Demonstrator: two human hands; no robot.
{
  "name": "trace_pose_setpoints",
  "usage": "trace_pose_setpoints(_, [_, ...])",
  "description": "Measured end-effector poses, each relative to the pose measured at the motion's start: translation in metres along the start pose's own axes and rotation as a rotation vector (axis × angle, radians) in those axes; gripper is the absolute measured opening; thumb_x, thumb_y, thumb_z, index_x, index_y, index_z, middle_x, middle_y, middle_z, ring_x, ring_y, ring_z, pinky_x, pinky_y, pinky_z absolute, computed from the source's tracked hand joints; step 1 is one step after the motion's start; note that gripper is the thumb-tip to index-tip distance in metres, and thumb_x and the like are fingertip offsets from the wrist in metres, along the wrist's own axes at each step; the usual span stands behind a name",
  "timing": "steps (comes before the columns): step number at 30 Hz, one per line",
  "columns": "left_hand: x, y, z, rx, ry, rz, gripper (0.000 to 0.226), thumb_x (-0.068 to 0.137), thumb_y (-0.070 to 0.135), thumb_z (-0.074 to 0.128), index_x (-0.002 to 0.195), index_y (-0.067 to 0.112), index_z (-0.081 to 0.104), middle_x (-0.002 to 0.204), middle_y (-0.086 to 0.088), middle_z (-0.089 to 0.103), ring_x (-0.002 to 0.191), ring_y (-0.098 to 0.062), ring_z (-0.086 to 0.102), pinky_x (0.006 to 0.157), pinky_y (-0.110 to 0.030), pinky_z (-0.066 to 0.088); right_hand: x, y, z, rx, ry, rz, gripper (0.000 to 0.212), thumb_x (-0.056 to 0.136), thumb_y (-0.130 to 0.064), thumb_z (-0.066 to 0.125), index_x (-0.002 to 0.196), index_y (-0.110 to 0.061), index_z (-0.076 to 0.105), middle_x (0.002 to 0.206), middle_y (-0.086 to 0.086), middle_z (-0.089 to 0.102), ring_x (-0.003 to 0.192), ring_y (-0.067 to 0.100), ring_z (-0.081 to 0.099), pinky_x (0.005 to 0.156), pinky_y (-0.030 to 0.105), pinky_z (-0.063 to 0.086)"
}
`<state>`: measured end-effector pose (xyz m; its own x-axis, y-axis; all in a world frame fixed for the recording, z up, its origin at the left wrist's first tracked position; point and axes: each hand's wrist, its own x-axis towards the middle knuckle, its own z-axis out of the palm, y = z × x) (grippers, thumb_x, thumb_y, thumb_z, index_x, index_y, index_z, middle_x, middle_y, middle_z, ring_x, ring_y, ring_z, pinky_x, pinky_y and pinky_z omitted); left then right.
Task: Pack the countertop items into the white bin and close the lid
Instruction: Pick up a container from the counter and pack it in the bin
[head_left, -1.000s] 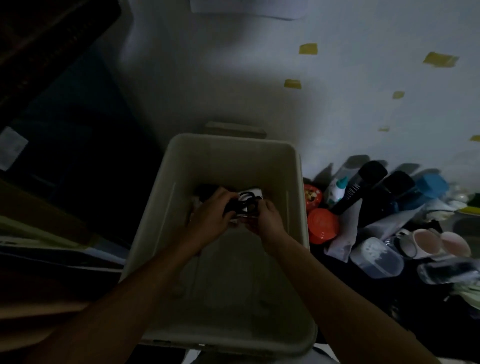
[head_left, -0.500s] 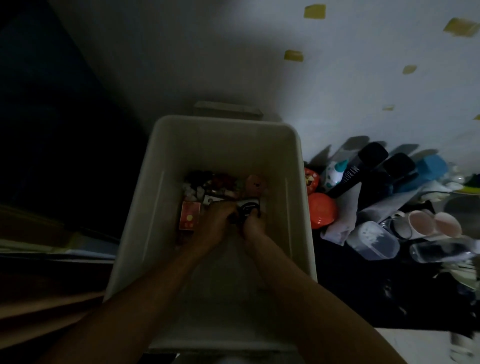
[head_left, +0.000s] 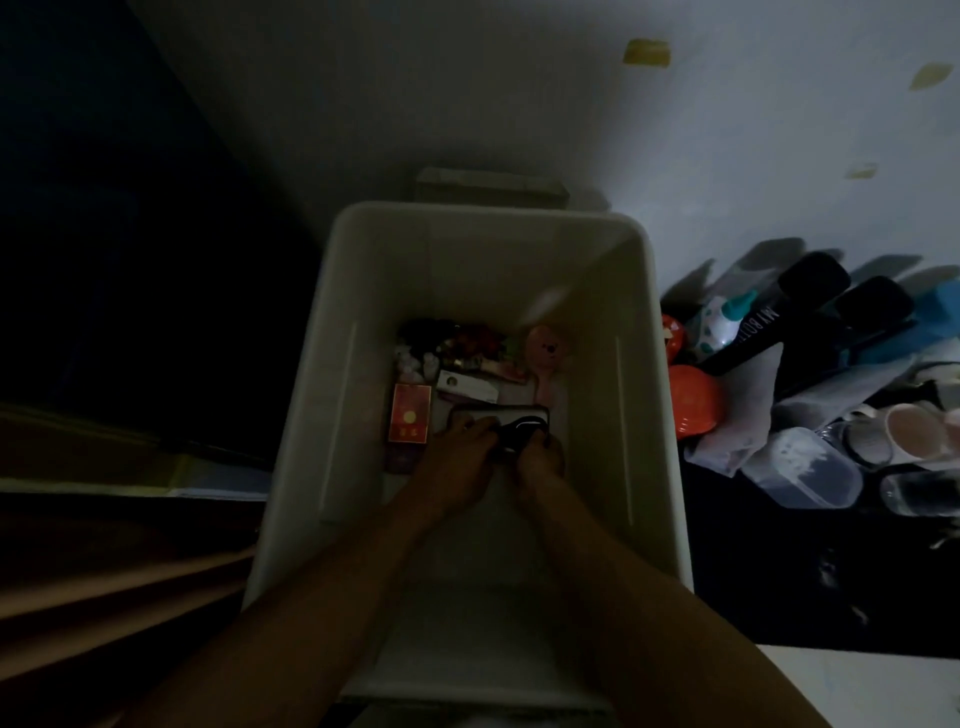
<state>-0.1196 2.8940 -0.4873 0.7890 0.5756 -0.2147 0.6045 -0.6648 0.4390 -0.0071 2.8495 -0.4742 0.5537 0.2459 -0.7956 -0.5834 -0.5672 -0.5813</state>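
Deep in the white bin (head_left: 644, 364) at frame centre: left hand (head_left: 457, 452) and right hand (head_left: 540, 460), fingers curled onto a small black item (head_left: 514, 436) on the bin floor. Just left, a red box (head_left: 410, 421); above, a pink hand mirror (head_left: 545, 358). Right of the bin, bottles and cups crowding the dark countertop (head_left: 831, 582).

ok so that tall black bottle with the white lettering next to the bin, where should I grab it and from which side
Probably around the lettered body of the black bottle, below the cap, coming from above and the front. It leans back toward the wall with another dark bottle close on its right and a small teal-capped bottle on its left, so a side approach looks crowded. Both hands are low in the white bin now.
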Motion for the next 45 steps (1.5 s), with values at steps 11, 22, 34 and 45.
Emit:
trace_pose_setpoints(11, [-0.012,-0.010,0.016,-0.008,-0.036,-0.104,0.052,0.085,0.010,0.052,0.136,0.005,0.048,0.147,-0.017,0.037,0.131,-0.034,0.040,0.099,-0.047,0.044,0.015,0.012,0.000,-0.064,-0.080,-0.033,0.028,0.095,-0.006,0.049,0.118,-0.005,0.064,0.111,0.011,0.064,0.090,0.026,0.059,0.074,0.031,0.051])
trace_pose_setpoints(22, [-0.014,-0.009,0.024,0.012,-0.131,-0.133,0.065,0.091,0.012,0.052,0.151,0.011,0.027,0.163,-0.011,-0.001,0.150,-0.028,0.000,0.120,-0.041,0.020,0.013,0.008,-0.007,-0.320,-0.055,-0.110,0.046,0.098,-0.011,0.044,0.144,-0.008,0.039,0.141,0.015,0.049,0.126,0.033,0.049,0.100,0.034,0.040])
trace_pose_setpoints(34, [-0.006,-0.023,0.027,-0.058,-0.127,-0.124,0.074,0.090,0.000,0.048,0.154,0.008,0.013,0.162,-0.012,-0.007,0.149,-0.029,-0.010,0.121,-0.040,0.009,0.013,0.010,-0.003,-0.348,-0.113,-0.129,0.034,0.097,-0.023,0.049,0.127,-0.009,0.055,0.123,0.012,0.062,0.106,0.029,0.060,0.090,0.035,0.050])
trace_pose_setpoints(45, [0.002,-0.022,0.020,-0.111,-0.114,-0.151,0.068,0.091,0.001,0.048,0.153,0.009,0.021,0.162,-0.014,-0.003,0.150,-0.030,-0.005,0.122,-0.043,0.013,-0.008,-0.004,-0.010,-0.362,-0.126,-0.098,0.035,0.099,-0.023,0.047,0.131,-0.009,0.050,0.126,0.011,0.058,0.111,0.032,0.056,0.089,0.034,0.045])
